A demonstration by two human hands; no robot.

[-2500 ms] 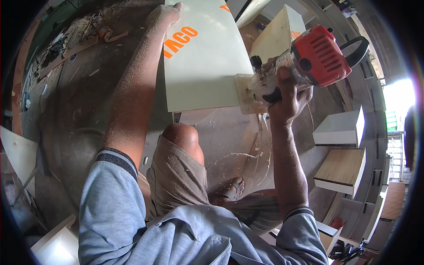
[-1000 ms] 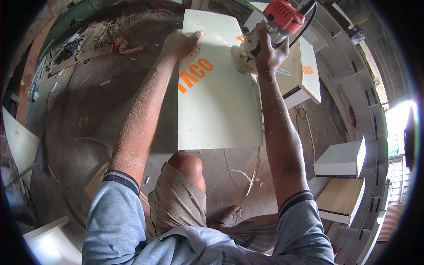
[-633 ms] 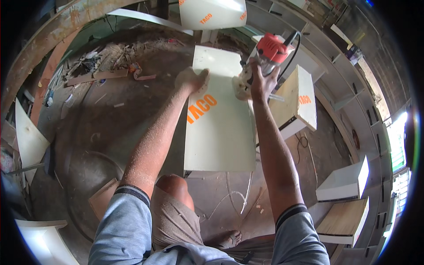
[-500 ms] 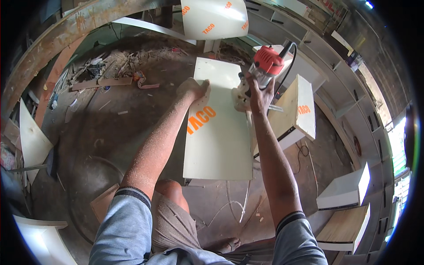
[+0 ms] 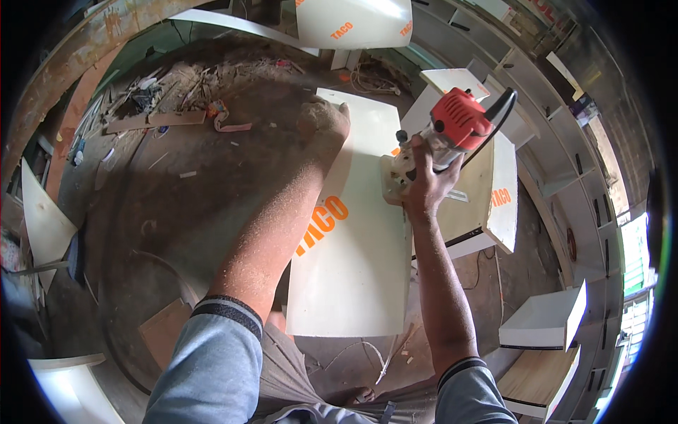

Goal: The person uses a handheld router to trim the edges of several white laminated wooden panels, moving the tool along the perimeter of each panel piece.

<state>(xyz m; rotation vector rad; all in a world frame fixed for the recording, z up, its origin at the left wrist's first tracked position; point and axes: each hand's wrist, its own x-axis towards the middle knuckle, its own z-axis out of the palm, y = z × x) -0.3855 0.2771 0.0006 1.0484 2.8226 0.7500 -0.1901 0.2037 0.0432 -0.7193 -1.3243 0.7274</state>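
Observation:
A long white board point(image 5: 353, 283) with orange printing lies lengthwise in front of me. My left hand point(image 5: 323, 121), dusted with sawdust, grips its left edge near the far end, thumb on top and the other fingers mostly hidden. In my right hand point(image 5: 432, 182) is a red trim router point(image 5: 462, 121), tilted with its motor up and to the right. The router's pale base rests at or just over the board's right edge; exact contact is hard to make out. A black cord curves from the top of the motor.
To the right stands a wooden box point(image 5: 470, 184) with a white end. Lower right, white-and-wood drawers point(image 5: 544, 318) sit by a long white shelf unit point(image 5: 565, 155). Wood scraps point(image 5: 162, 99) litter the floor at far left. Another printed white panel point(image 5: 353, 25) is at the back.
My left hand has slid farther along the board's left edge. The router has tilted more to the right, and the board's near end now reaches lower in view.

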